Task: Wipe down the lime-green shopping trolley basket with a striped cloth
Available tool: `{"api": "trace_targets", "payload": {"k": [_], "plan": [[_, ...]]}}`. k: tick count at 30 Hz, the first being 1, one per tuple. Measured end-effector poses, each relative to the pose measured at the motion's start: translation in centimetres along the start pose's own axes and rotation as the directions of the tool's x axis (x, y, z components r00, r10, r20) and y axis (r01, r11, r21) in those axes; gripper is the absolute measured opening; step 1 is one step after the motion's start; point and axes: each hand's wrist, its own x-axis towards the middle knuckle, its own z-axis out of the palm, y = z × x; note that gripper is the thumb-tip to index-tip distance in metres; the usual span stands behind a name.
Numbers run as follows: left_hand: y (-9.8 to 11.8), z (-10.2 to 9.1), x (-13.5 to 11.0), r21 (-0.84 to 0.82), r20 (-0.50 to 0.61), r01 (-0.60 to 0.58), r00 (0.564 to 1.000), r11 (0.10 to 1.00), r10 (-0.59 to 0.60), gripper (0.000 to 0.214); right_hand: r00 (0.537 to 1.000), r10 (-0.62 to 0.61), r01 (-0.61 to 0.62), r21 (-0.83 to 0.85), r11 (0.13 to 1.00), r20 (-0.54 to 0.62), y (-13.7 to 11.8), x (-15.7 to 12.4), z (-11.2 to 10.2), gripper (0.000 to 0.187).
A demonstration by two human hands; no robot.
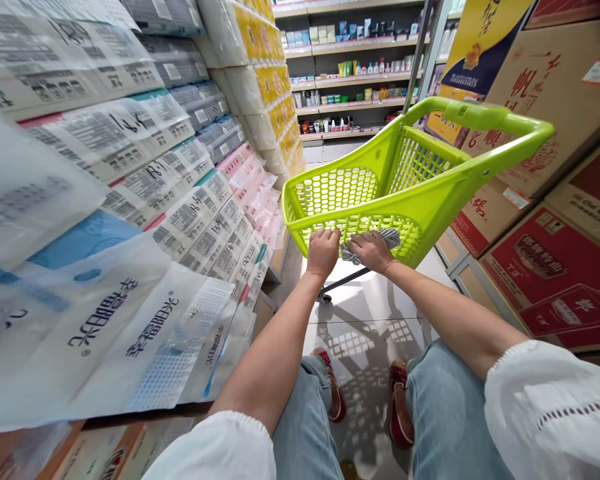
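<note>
A lime-green shopping cart (pixel 337 190) with a lattice basket stands side-on in front of me, its handle toward the right. My left hand (pixel 323 252) is closed at the near side wall of the basket, fingers curled at the lattice. Beside it, my right hand (pixel 371 251) grips a grey-and-white striped cloth (pixel 391 237) pressed against the same wall. Part of the cloth sticks out on both sides of that hand. Through the lattice, I can make out no goods in the basket.
Stacked plastic-wrapped packs (pixel 145 127) with handwritten numbers line the left side, with yellow-and-white packs (pixel 260 87) behind them. Cardboard cartons (pixel 555 100) and red boxes (pixel 555 267) rise on the right. Shelves (pixel 350 47) of bottles and jars cross the back. Tiled floor (pixel 365 333) lies below.
</note>
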Motion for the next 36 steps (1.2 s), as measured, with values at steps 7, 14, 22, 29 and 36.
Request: {"api": "trace_targets", "payload": {"k": [7,14,22,29,36], "plan": [[2.4,1.2,1.9,-0.002,0.047,0.197,0.979,0.980,-0.196,0.032,0.940,0.245,-0.253,-0.002,0.967,-0.238,3.3,2.6,-5.1,0.028],[1.7,2.7,3.0,-0.122,0.083,0.247,0.968,0.961,-0.238,0.035,0.925,0.286,-0.291,0.018,0.957,-0.251,2.8,1.5,-3.9,0.032],[0.8,2.6,3.1,-0.131,0.099,0.247,0.967,0.960,-0.235,0.027,0.986,0.091,-0.100,-0.062,0.993,-0.140,1.5,-1.0,-3.0,0.048],[0.5,1.6,2.7,-0.152,0.124,0.210,0.974,0.966,-0.192,0.033,0.996,-0.001,-0.010,-0.129,0.992,-0.087,2.2,-1.0,-2.4,0.033],[-0.6,1.1,1.8,-0.193,0.135,0.185,0.978,0.964,-0.160,0.037,0.957,0.195,-0.216,-0.076,0.973,-0.214,2.5,1.5,-6.6,0.046]]}}
